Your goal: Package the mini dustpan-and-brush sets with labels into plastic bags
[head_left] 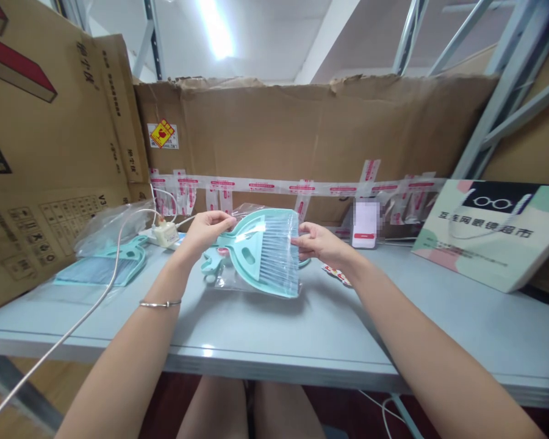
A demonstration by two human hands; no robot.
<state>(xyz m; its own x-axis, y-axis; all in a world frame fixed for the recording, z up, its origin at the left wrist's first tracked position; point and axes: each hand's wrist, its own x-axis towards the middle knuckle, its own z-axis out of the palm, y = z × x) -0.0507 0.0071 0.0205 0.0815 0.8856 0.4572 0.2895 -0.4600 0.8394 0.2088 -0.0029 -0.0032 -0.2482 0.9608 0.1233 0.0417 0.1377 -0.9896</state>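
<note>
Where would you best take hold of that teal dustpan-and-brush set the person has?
Probably by the narrow neck, coming from the left. The teal dustpan-and-brush set tapers that way, while its right end is wide, with bristles that would likely bend. The left hand is beside the neck; the right hand is at the bristle edge.

The dustpan-and-brush set is in a plastic bag over the table, between the left hand at its handle end and the right hand at its bristle end. Left of the set are a plug adapter, a second dustpan farther off, then a tall carton. Right of it: a small card, a smartphone farther back, and, well apart, an optician's carrier bag. Behind it stands a wide carton.
</note>
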